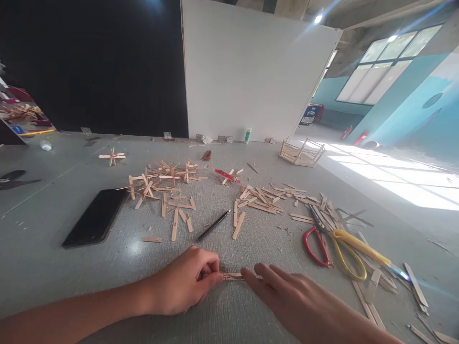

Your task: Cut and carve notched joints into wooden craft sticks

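My left hand (186, 282) is curled, thumb and forefinger pinching the left end of a notched popsicle stick (233, 276) low over the table. My right hand (287, 291) lies palm down with fingers stretched out, the forefinger touching the stick's right end; its thumb is hidden. Beyond the hands a black pen (214, 226) rests at a slant. Several cut popsicle sticks (174, 224) lie around it, some notched. To the right, scissors (320, 234) with a red and a yellow handle rest on loose sticks, beside a yellow-handled knife (362, 246).
A dark phone or tablet (95, 217) lies at left. Behind it are a heap of crossed sticks (168, 174) and a star-shaped stick piece (112, 156). A small stick frame (302, 153) and a green-white glue bottle (247, 135) stand at the back, near a white panel (258, 71).
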Demonstrator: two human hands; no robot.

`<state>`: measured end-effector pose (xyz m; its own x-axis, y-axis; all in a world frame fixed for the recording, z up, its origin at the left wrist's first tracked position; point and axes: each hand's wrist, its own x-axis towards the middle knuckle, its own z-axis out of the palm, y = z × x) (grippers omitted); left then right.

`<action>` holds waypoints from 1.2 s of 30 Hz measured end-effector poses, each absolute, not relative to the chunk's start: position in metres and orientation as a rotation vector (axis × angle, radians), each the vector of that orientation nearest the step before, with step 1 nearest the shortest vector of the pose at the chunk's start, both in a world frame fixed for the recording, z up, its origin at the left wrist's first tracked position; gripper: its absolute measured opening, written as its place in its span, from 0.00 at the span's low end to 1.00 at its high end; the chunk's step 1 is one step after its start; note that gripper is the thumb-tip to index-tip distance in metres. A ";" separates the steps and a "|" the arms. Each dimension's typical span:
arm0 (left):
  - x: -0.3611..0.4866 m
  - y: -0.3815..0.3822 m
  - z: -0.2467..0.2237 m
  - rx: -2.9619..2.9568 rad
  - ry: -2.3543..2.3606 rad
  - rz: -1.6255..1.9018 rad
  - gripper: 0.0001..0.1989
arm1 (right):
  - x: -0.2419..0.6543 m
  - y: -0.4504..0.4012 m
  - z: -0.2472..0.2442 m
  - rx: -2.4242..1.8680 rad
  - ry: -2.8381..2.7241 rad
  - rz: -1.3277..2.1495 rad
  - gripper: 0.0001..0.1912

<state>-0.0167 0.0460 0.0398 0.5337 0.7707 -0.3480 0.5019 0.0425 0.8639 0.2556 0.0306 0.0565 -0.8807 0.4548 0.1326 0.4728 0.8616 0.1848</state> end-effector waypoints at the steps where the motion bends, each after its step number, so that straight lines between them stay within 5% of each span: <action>1: -0.017 0.046 0.041 1.608 1.112 0.285 0.14 | 0.257 0.031 0.058 -0.740 -2.958 -0.341 0.37; 4: -0.015 0.045 0.044 1.605 1.117 0.288 0.14 | 0.260 0.031 0.063 -0.732 -2.969 -0.428 0.40; 11: -0.013 0.045 0.052 1.643 1.111 0.300 0.13 | 0.243 0.026 0.080 -0.706 -2.904 -0.530 0.16; 17: -0.016 0.044 0.047 1.609 1.096 0.290 0.15 | 0.227 0.026 0.072 -0.822 -2.808 -0.534 0.09; 26: -0.014 0.046 0.048 1.662 1.122 0.299 0.12 | 0.243 0.057 0.073 -1.078 -3.011 0.216 0.11; 36: -0.015 0.043 0.053 1.691 1.097 0.318 0.13 | 0.212 0.028 0.086 -0.721 -3.079 -0.539 0.09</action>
